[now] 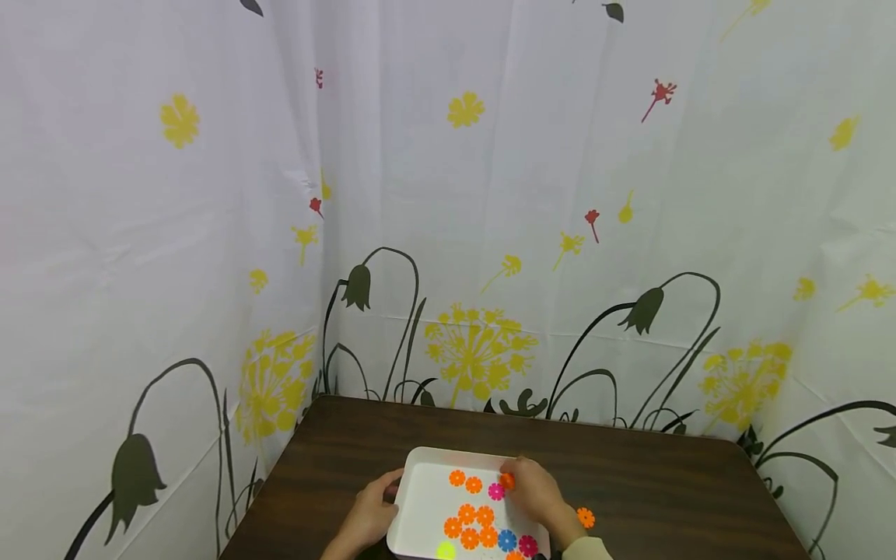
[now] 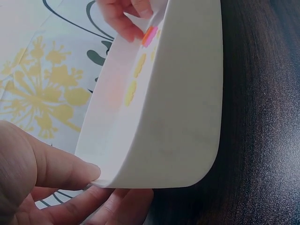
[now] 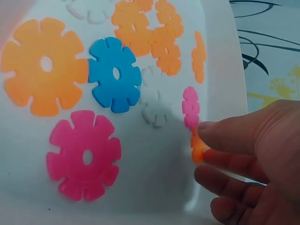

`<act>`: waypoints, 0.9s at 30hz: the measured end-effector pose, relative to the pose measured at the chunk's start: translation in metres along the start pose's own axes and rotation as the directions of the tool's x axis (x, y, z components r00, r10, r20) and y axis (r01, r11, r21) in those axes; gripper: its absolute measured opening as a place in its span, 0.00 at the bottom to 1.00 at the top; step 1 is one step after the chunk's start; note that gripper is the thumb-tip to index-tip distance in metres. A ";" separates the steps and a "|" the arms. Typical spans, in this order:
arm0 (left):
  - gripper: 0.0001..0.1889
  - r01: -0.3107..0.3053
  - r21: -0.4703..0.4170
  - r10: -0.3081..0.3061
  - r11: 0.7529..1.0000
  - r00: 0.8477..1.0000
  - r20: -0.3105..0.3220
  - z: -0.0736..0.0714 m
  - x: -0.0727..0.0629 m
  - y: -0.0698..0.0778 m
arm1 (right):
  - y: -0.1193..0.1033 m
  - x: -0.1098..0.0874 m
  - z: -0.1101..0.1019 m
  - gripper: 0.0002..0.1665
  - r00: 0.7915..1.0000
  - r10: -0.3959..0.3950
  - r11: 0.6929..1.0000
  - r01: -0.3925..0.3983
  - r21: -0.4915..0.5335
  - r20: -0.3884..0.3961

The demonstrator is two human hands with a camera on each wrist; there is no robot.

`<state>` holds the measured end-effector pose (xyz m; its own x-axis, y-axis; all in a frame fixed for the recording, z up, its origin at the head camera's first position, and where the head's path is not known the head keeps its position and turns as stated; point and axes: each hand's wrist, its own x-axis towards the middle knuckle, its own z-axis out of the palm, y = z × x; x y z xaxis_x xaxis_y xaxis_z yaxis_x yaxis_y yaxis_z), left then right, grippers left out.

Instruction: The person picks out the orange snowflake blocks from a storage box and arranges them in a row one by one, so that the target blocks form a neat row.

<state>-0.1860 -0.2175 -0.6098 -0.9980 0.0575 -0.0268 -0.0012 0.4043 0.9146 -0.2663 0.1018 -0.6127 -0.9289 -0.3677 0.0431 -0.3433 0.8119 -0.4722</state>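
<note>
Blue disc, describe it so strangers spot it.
In the head view, find the white tray over the dark table. Toward its lower right, between an orange disc and a dark pink disc, lies the notched blue disc: the only blue one.

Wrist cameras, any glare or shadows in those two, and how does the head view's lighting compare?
Left wrist: speckled glare on the dark table, and the inside of the tray looks washed out; right wrist: a soft shadow on the tray beside the right hand; head: fairly even light, with no strong glare on the table.
</note>
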 end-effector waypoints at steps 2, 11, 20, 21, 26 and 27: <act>0.36 -0.006 -0.001 0.006 1.000 1.000 0.004 0.001 0.000 0.000 | -0.001 -0.001 0.000 0.14 1.000 -0.016 0.999 0.016 -0.036 0.004; 0.36 -0.006 -0.004 0.006 1.000 1.000 0.009 0.001 0.002 -0.001 | -0.002 -0.004 0.001 0.08 0.999 -0.035 0.997 0.034 -0.071 -0.003; 0.36 -0.009 -0.001 0.009 1.000 1.000 0.009 0.001 0.001 -0.002 | 0.000 0.001 0.003 0.06 0.999 -0.050 0.994 0.051 -0.101 0.018; 0.36 -0.011 -0.003 0.011 1.000 1.000 0.008 0.001 0.001 -0.002 | 0.000 0.001 0.003 0.07 0.998 -0.051 0.993 0.053 -0.105 0.023; 0.37 -0.005 -0.004 0.005 1.000 1.000 0.005 0.001 0.000 0.000 | -0.003 0.004 0.002 0.08 0.998 -0.026 0.993 0.031 -0.113 0.049; 0.37 -0.003 -0.003 0.003 1.000 1.000 0.005 0.000 0.000 0.000 | -0.004 0.005 0.002 0.08 0.998 -0.023 0.993 0.029 -0.114 0.052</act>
<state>-0.1862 -0.2173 -0.6101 -0.9977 0.0634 -0.0256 0.0020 0.4011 0.9161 -0.2694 0.0962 -0.6124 -0.9121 -0.4098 0.0080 -0.3838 0.8471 -0.3676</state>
